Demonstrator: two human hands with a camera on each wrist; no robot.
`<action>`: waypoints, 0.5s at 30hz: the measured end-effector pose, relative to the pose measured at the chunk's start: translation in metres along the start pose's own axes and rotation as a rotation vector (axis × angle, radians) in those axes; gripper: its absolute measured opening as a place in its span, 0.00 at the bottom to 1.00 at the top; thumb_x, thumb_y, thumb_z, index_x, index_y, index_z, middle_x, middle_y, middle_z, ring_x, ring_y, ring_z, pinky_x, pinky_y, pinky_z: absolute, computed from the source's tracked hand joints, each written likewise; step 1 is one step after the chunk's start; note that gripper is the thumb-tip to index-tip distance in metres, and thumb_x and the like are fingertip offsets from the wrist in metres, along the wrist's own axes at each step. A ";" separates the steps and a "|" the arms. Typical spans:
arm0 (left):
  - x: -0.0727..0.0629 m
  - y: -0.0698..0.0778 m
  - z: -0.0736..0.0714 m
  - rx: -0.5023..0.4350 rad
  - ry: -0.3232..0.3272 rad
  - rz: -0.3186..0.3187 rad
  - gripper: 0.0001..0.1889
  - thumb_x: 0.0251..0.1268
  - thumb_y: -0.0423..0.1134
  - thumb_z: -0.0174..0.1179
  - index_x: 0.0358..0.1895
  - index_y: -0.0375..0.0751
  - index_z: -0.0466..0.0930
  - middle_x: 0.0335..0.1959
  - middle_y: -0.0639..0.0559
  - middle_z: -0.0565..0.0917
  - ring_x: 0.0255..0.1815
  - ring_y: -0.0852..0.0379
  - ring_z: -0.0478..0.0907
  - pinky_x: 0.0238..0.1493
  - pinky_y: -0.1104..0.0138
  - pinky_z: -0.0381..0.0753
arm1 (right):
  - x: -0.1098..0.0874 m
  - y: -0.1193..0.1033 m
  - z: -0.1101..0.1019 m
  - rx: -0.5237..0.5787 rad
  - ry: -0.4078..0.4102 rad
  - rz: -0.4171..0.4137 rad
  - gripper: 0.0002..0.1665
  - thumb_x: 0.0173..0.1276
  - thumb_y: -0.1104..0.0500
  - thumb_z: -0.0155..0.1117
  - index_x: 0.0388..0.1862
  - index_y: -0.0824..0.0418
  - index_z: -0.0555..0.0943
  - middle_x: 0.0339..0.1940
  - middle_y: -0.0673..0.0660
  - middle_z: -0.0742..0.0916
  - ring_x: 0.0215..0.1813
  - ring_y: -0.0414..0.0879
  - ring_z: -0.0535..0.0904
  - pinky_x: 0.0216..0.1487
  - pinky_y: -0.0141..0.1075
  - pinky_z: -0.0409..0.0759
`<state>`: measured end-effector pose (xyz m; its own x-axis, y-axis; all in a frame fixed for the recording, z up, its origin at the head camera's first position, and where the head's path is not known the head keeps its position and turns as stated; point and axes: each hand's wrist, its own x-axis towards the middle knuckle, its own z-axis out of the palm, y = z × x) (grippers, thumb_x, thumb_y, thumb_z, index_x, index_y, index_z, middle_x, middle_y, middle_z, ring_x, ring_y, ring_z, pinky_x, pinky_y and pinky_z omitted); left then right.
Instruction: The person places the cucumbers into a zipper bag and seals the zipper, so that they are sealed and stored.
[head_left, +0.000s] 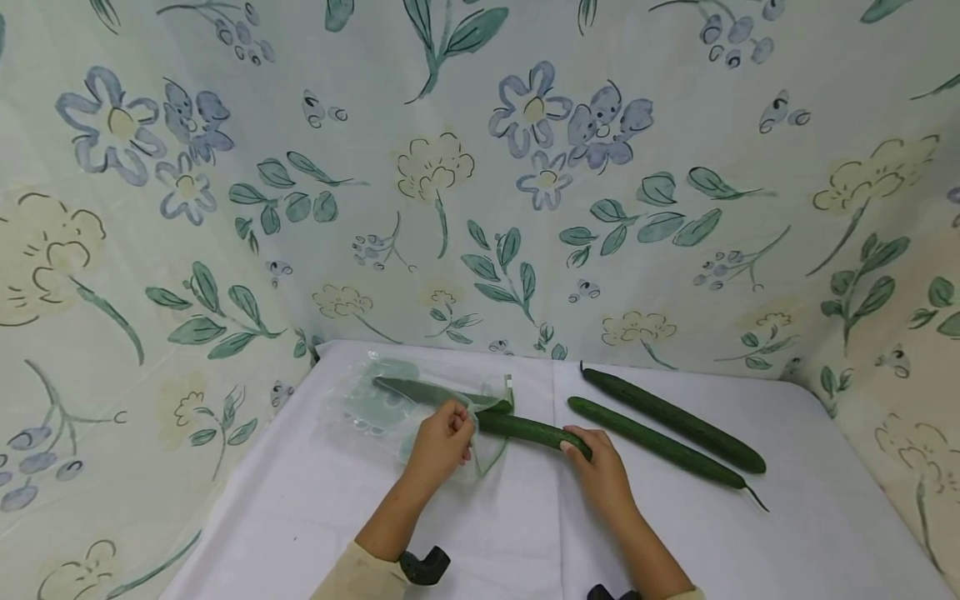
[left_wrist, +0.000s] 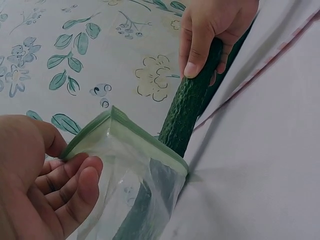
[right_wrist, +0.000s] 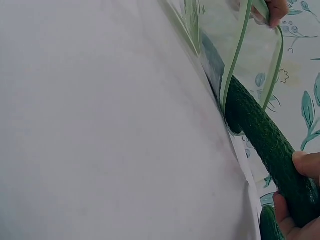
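My left hand (head_left: 441, 437) pinches the green-edged rim of a clear plastic zip bag (left_wrist: 125, 170), holding its mouth apart. With my right hand (head_left: 606, 477) I grip a dark green cucumber (head_left: 528, 430) near its right end, thumb on one side and fingers on the other. This cucumber's far end is inside the bag mouth, seen through the plastic in the left wrist view. Another cucumber (head_left: 420, 390) lies inside the bag, behind the held one, pointing left.
Two more cucumbers lie slantwise on the white cloth (head_left: 810, 517) to the right: a rear one (head_left: 675, 418) and a front one (head_left: 652, 442) with a thin curled stem. Floral fabric (head_left: 480, 208) walls the table at the back and sides.
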<state>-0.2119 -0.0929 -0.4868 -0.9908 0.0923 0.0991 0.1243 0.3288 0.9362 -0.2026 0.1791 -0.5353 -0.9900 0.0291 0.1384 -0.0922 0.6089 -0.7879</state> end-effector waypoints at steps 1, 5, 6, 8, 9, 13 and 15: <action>0.000 0.000 0.000 -0.001 -0.002 0.001 0.04 0.74 0.36 0.51 0.42 0.41 0.74 0.24 0.51 0.77 0.20 0.57 0.79 0.22 0.68 0.84 | 0.001 -0.001 0.002 0.004 0.001 0.003 0.25 0.74 0.52 0.63 0.67 0.60 0.78 0.60 0.63 0.81 0.65 0.60 0.77 0.68 0.58 0.74; -0.001 0.001 0.000 -0.001 -0.005 0.008 0.04 0.74 0.36 0.51 0.42 0.41 0.74 0.24 0.51 0.77 0.20 0.57 0.80 0.23 0.68 0.85 | 0.004 -0.007 0.008 0.018 0.008 0.006 0.25 0.74 0.54 0.63 0.66 0.61 0.78 0.59 0.64 0.82 0.65 0.61 0.77 0.67 0.59 0.74; -0.001 0.001 0.000 -0.002 -0.004 0.009 0.04 0.74 0.36 0.51 0.42 0.40 0.74 0.24 0.51 0.77 0.20 0.57 0.80 0.23 0.68 0.85 | 0.004 -0.009 0.010 0.021 0.010 0.008 0.25 0.74 0.54 0.64 0.66 0.61 0.79 0.59 0.64 0.82 0.64 0.61 0.77 0.67 0.59 0.74; -0.001 0.001 0.000 -0.008 -0.003 0.012 0.05 0.74 0.35 0.51 0.43 0.39 0.74 0.25 0.50 0.78 0.20 0.56 0.80 0.23 0.67 0.85 | 0.006 -0.011 0.014 0.021 0.015 0.011 0.25 0.73 0.54 0.64 0.65 0.61 0.79 0.58 0.64 0.82 0.64 0.61 0.78 0.67 0.59 0.74; -0.001 0.001 0.001 -0.014 -0.004 0.012 0.05 0.74 0.35 0.51 0.44 0.38 0.75 0.25 0.49 0.78 0.20 0.56 0.81 0.22 0.67 0.85 | 0.007 -0.012 0.016 0.019 0.020 0.006 0.24 0.73 0.54 0.64 0.65 0.61 0.79 0.58 0.63 0.82 0.63 0.61 0.78 0.66 0.59 0.75; -0.001 0.003 0.003 -0.039 -0.005 0.022 0.08 0.73 0.34 0.51 0.46 0.34 0.75 0.26 0.47 0.80 0.19 0.55 0.81 0.22 0.66 0.86 | 0.011 -0.016 0.023 0.025 0.024 0.009 0.24 0.72 0.54 0.65 0.64 0.60 0.80 0.58 0.63 0.83 0.63 0.60 0.79 0.66 0.57 0.75; -0.001 0.004 0.003 -0.052 -0.005 0.026 0.08 0.72 0.34 0.51 0.46 0.33 0.75 0.25 0.46 0.80 0.19 0.55 0.82 0.22 0.65 0.87 | 0.013 -0.018 0.026 0.036 0.021 0.006 0.24 0.72 0.55 0.65 0.65 0.60 0.80 0.58 0.63 0.83 0.64 0.60 0.78 0.67 0.57 0.75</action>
<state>-0.2099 -0.0886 -0.4842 -0.9870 0.1051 0.1219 0.1468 0.2768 0.9496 -0.2162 0.1478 -0.5345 -0.9881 0.0495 0.1457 -0.0904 0.5800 -0.8096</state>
